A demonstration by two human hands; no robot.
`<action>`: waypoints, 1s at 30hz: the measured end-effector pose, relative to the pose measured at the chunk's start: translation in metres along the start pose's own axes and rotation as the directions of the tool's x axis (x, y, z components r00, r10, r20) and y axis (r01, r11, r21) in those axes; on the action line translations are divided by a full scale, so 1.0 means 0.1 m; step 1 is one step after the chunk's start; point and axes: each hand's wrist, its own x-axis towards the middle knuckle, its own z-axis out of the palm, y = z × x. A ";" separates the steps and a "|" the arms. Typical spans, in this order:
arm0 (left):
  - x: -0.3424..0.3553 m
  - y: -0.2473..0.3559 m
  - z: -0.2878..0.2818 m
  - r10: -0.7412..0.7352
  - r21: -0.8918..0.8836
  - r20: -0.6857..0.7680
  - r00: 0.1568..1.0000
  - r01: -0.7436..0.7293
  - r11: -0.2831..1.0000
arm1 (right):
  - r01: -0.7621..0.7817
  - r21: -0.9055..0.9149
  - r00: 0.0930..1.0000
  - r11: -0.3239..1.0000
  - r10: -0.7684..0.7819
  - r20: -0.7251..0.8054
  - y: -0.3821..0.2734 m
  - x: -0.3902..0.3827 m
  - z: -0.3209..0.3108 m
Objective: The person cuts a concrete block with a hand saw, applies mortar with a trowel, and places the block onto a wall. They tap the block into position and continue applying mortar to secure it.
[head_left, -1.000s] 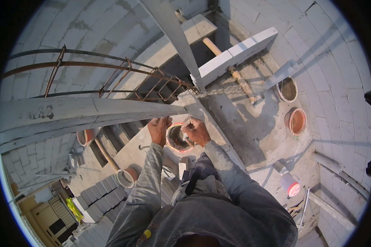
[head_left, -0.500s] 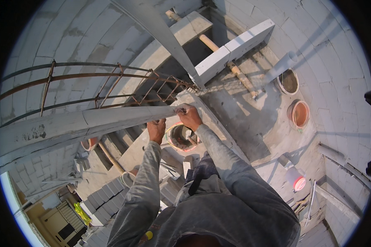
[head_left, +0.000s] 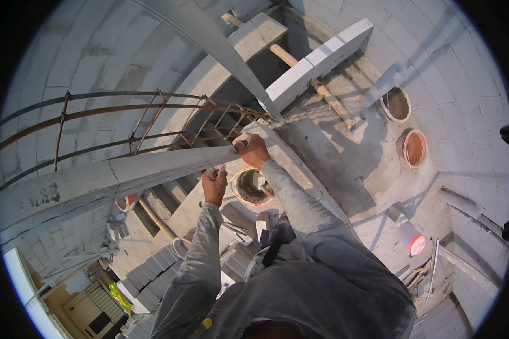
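Note:
A long, narrow grey block wall [head_left: 85,178] runs in from the left and ends near the middle. My right hand [head_left: 252,151] is at that end, its fingers curled and pressed together against the top corner. Whatever lies between them is hidden. Just below the wall's edge is my left hand [head_left: 214,185], its fingertips drawn into a pinch. Something small and pale may be in it, too small to name. Beneath my hands stands a round bucket [head_left: 233,191] with grey material and a handled tool [head_left: 265,189] inside.
A rusty rebar cage [head_left: 62,116] stretches behind the wall, and a long grey beam [head_left: 223,51] slants above. White blocks [head_left: 322,56] stand upright at the back. Right of me are an orange bucket [head_left: 414,148], a mortar-filled bucket [head_left: 396,106] and a pale pipe [head_left: 387,83].
My right hand has shifted slightly left and up along the wall's end. The left hand has dropped a little away from the wall's edge. The whole view has tilted slightly.

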 end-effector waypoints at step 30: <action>-0.36 0.20 0.27 0.057 -0.380 0.140 0.989 0.000 0.925 | -0.125 0.168 0.985 0.978 0.143 -0.100 0.17 -0.74 -0.05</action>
